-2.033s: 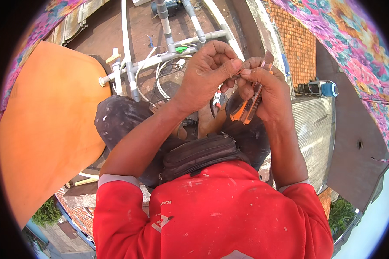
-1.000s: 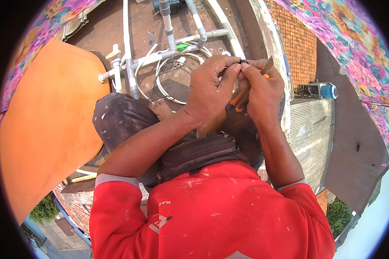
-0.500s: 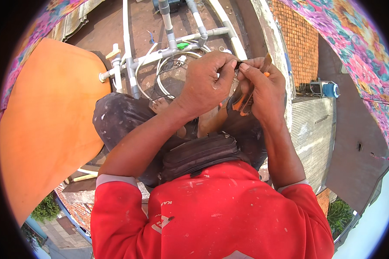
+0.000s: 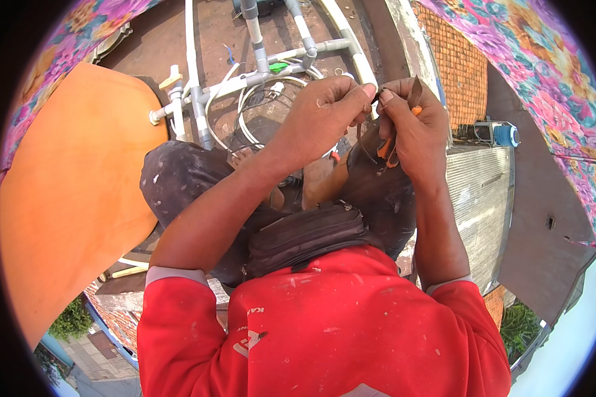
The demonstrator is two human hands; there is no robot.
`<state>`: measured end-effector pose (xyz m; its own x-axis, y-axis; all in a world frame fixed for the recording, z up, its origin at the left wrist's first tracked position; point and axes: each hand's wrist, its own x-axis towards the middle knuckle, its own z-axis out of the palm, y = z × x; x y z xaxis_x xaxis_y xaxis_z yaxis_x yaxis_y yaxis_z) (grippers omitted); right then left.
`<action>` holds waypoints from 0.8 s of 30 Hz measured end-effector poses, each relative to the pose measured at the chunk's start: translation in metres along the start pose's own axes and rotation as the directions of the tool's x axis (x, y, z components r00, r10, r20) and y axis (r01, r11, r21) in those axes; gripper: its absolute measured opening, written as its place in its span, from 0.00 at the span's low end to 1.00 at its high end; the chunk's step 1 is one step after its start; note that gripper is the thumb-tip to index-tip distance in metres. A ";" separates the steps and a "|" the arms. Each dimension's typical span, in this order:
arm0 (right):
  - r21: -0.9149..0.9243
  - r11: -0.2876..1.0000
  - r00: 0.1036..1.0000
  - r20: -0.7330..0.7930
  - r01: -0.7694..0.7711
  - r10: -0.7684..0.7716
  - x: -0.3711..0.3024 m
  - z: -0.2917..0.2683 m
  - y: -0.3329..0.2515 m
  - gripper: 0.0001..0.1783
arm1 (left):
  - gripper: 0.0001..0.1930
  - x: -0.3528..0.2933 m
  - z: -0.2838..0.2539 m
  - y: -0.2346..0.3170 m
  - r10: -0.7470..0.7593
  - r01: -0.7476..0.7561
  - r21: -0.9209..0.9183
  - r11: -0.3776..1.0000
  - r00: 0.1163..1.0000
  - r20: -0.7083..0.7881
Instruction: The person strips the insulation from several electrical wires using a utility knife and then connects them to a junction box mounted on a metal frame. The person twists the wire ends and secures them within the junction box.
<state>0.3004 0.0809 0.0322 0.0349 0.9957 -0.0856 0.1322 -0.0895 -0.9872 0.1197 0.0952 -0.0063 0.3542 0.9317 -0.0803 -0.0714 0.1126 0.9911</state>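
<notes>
Apparently working a small dark piece (image 4: 377,96), pinched between narrowed fingers of left hand (image 4: 323,120) and right hand (image 4: 418,132); also gripping orange-handled cutter (image 4: 392,157) in the right. Next, preferably hold pinch steady, keeping blade (image 4: 417,91) clear.

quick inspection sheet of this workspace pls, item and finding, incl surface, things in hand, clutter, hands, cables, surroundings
surface: brown floor, partly shaded
things in hand: knife, blade exposed; dark piece, too small to identify
clutter: joined white and grey pipes
hands: left pinching the dark piece; right holding the knife, fingertips at that piece
cables: white cable, loose; white plug by the coil
surroundings: orange tank left, tiled roof and floral cloth right
</notes>
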 end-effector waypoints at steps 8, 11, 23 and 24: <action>0.202 0.979 0.989 -0.145 0.037 -0.008 0.016 -0.011 0.011 0.08 | 0.16 -0.010 0.009 -0.014 0.056 -0.045 -0.120 0.992 0.994 0.094; 0.047 0.999 0.994 -0.104 0.028 -0.023 0.015 -0.014 0.003 0.08 | 0.15 -0.013 0.019 -0.022 0.089 -0.075 -0.129 0.989 0.990 0.110; 0.085 0.996 1.000 -0.012 0.011 -0.010 0.014 -0.021 -0.005 0.11 | 0.13 0.002 0.017 -0.037 0.348 -0.349 -0.047 0.936 0.937 -0.029; 0.109 0.994 1.000 -0.003 0.006 -0.006 0.016 -0.023 -0.004 0.12 | 0.12 0.000 0.017 -0.034 0.242 -0.231 -0.196 0.953 0.970 0.030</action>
<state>0.3234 0.0969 0.0380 0.0375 0.9961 -0.0796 0.0233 -0.0805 -0.9965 0.1383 0.0855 -0.0386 0.3547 0.9204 0.1648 -0.3323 -0.0406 0.9423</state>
